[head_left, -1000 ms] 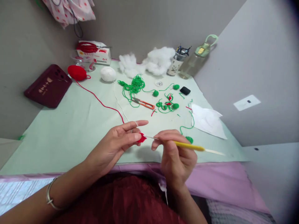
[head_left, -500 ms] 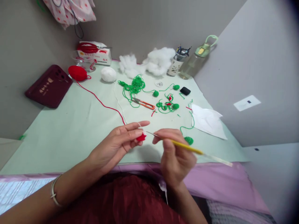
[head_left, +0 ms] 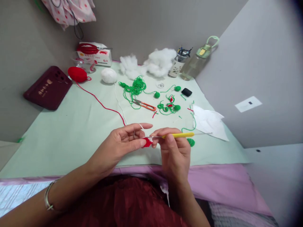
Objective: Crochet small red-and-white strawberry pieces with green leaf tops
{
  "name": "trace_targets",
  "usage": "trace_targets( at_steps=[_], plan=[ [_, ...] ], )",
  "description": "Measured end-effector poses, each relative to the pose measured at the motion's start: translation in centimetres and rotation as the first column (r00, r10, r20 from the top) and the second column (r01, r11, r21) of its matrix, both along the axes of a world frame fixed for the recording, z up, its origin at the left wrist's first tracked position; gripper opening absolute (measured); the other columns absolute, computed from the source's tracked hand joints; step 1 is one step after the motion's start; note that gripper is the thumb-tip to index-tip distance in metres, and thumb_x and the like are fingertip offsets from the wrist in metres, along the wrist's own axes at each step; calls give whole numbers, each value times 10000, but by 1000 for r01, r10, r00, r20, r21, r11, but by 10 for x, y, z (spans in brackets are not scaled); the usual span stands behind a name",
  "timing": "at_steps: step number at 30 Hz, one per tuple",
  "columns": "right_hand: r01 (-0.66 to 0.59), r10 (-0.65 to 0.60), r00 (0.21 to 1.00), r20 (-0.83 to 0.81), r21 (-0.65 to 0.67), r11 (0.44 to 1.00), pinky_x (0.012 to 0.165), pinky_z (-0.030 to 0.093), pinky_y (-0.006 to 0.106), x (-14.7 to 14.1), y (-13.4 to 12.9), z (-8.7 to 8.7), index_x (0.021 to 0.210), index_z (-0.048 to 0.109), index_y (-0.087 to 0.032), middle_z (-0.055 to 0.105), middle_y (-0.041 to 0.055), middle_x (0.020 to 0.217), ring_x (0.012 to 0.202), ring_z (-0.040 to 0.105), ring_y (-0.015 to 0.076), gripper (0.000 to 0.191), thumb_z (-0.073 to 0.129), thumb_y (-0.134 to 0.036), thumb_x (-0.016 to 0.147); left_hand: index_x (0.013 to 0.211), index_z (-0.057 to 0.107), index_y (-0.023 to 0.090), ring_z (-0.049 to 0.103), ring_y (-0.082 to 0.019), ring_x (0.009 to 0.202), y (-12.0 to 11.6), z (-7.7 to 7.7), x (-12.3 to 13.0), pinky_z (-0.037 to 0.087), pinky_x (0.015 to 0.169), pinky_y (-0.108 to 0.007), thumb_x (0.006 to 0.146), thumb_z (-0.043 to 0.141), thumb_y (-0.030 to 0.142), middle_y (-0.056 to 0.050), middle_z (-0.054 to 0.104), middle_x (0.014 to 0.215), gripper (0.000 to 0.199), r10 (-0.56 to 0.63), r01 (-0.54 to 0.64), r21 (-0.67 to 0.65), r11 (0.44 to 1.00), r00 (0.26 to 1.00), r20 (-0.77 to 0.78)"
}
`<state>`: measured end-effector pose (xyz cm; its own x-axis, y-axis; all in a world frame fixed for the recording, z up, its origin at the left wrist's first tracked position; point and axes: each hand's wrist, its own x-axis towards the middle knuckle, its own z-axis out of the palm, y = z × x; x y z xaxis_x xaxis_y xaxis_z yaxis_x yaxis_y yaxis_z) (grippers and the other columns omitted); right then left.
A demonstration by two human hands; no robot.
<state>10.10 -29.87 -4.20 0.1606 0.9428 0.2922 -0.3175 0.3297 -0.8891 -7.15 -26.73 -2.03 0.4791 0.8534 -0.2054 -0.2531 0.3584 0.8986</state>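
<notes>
Between thumb and fingers, my left hand [head_left: 123, 140] pinches a small red and white crochet piece [head_left: 148, 142]. White yarn passes over its raised index finger and runs back to a white yarn ball [head_left: 109, 76]. My right hand [head_left: 175, 151] grips a crochet hook with a yellow handle [head_left: 181, 135]. The metal tip of the hook meets the white upper edge of the piece, and my right fingertips are right beside it. A red strand leads from a red yarn ball [head_left: 77, 74] toward my left hand.
Behind my hands lie orange snips [head_left: 148, 106], tangled green yarn [head_left: 137, 86] and several small green pieces. White stuffing [head_left: 161, 62], a pen cup [head_left: 176, 66] and a bottle [head_left: 195, 63] stand at the back. A maroon phone-like case [head_left: 48, 88] is left; white paper [head_left: 210, 123] lies right.
My right hand has moved left, up against the crochet piece, and the hook has swung closer to level. The piece sits slightly farther right and lower. The camera view has shifted slightly.
</notes>
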Motion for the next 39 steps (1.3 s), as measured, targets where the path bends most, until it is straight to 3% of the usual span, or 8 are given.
trace_targets(
  at_steps=[8, 19, 24, 28, 30, 32, 35, 39],
  plan=[
    [51, -76, 979, 190, 135, 990, 690, 601, 327, 3, -6, 3, 1016, 720, -222, 776, 40, 937, 740, 706, 156, 183, 543, -247, 1059, 1162, 831, 314, 584, -157, 881, -3, 6, -1, 484, 871, -282, 853, 843, 330, 8, 642, 890, 310, 29, -29, 6, 1000, 999, -45],
    [82, -353, 756, 551, 456, 886, 773, 631, 377, 6, -13, 2, 1144, 708, -232, 793, 59, 975, 922, 759, 209, 228, 515, -159, 1047, 1171, 821, 300, 615, -142, 863, -4, 7, 1, 512, 868, -261, 844, 850, 277, 22, 660, 855, 329, 85, -79, 71, 994, 992, -90],
    [45, -525, 526, 669, 595, 803, 744, 650, 346, 2, -18, -7, 1311, 670, -272, 779, 81, 1106, 959, 760, 210, 332, 555, -152, 1024, 1148, 827, 292, 626, -120, 840, -7, 9, 5, 510, 841, -229, 822, 870, 226, 35, 666, 824, 335, 126, -122, 60, 991, 988, -84],
    [78, -624, 365, 691, 645, 760, 804, 648, 347, -3, -21, -12, 1349, 678, -303, 752, 70, 1120, 1015, 734, 217, 445, 615, -77, 971, 1204, 809, 288, 619, -113, 805, -7, 7, 5, 504, 817, -225, 810, 885, 258, 33, 666, 815, 402, 74, -69, -100, 993, 996, 44],
    [106, -565, 459, 685, 589, 801, 793, 643, 352, -4, -21, -11, 1323, 689, -302, 753, 59, 1100, 989, 727, 208, 402, 602, -95, 989, 1228, 801, 259, 621, -125, 805, -5, 6, 4, 507, 817, -242, 811, 880, 271, 13, 682, 829, 424, 36, -11, -225, 974, 993, 109],
    [170, -473, 651, 594, 493, 853, 754, 629, 355, -3, -17, -8, 1233, 720, -279, 755, 46, 1001, 909, 718, 197, 305, 561, -130, 1019, 1240, 795, 231, 617, -129, 803, -3, 6, 4, 503, 818, -252, 815, 873, 267, -4, 695, 846, 434, 36, 5, -293, 956, 990, 135],
    [218, -315, 878, 359, 285, 933, 662, 586, 345, -3, -9, -3, 1060, 742, -250, 710, 23, 844, 737, 676, 171, 218, 533, -189, 1045, 1241, 796, 229, 588, -127, 780, -3, 7, 4, 483, 794, -252, 814, 867, 255, 3, 683, 831, 434, 80, -58, -232, 971, 993, 87],
    [172, -218, 936, 276, 181, 968, 649, 554, 335, -4, -4, -2, 992, 753, -240, 703, 22, 850, 715, 654, 159, 173, 585, -224, 1030, 1219, 807, 271, 584, -141, 810, -4, 6, 4, 485, 828, -272, 797, 875, 250, 13, 657, 838, 428, 112, -109, -92, 990, 994, 22]
  ],
)
